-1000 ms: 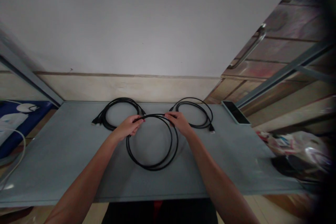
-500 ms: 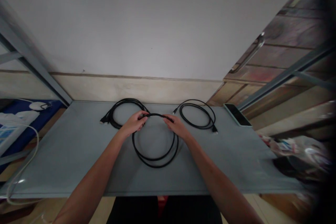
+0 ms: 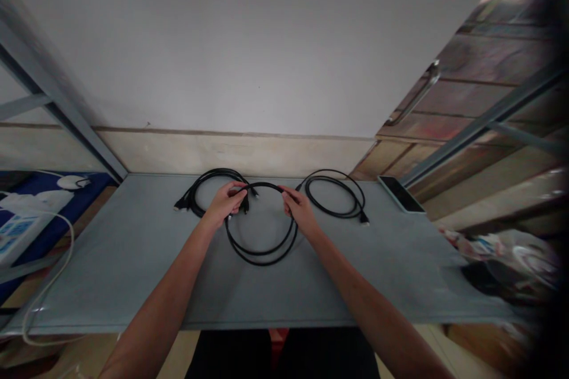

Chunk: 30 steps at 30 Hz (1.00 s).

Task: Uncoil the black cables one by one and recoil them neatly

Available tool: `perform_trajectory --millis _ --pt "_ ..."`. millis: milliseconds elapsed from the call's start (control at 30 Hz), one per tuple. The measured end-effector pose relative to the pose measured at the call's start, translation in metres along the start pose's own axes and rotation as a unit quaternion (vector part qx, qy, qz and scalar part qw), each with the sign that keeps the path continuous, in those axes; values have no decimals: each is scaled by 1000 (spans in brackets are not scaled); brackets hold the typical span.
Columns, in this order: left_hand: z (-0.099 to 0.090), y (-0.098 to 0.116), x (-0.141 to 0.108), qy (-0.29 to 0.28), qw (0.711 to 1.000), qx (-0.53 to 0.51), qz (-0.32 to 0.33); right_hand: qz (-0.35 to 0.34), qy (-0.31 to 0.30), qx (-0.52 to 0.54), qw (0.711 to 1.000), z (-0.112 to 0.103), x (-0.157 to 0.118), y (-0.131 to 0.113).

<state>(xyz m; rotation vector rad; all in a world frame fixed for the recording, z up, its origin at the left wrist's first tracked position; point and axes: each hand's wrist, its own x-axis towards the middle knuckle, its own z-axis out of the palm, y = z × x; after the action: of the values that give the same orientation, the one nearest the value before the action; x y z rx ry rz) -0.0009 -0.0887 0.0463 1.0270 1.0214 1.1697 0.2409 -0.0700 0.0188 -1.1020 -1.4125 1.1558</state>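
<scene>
The person's left hand (image 3: 226,201) and right hand (image 3: 300,208) each pinch the top of a looped black cable (image 3: 263,184), its rings hanging toward the person over the grey table (image 3: 111,272). Behind it lie a coiled cable (image 3: 192,201) at left and another coil (image 3: 331,212) at right, near a phone (image 3: 401,194).

Left of the left forearm (image 3: 162,302), the worktop (image 3: 115,266) offers a broad open lane to its back edge, where the wall (image 3: 249,71) stops any reach. Another runs right of the right forearm (image 3: 355,290), with the phone (image 3: 401,195) at its far corner. Between left grip (image 3: 224,204) and right grip (image 3: 300,207), the held coil (image 3: 262,264) bars the middle; left coil (image 3: 190,196) and right coil (image 3: 329,212) crowd the rear.
</scene>
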Motion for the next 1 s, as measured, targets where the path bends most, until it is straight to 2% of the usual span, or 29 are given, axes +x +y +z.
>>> perform_trajectory --millis 167,400,500,633,700,867,1000 --pt "7 -2 1 30 997 -46 57 -41 45 -19 998 0 -1 -1" --pt "16 -6 0 76 994 -53 65 -15 50 46 998 6 -2 9" --pt "15 -8 1 89 994 -46 42 -17 75 67 995 3 -2 9" --pt "17 -14 0 32 998 -37 -31 -20 119 80 989 -6 -1 6" --pt "20 -17 -1 29 997 -57 -40 -19 128 70 989 -9 0 5" --pt "29 -16 -3 71 993 -93 -5 -28 102 9 994 -12 1 4" --pt "31 -12 -5 87 991 -97 8 -42 128 -53 990 -9 1 7"
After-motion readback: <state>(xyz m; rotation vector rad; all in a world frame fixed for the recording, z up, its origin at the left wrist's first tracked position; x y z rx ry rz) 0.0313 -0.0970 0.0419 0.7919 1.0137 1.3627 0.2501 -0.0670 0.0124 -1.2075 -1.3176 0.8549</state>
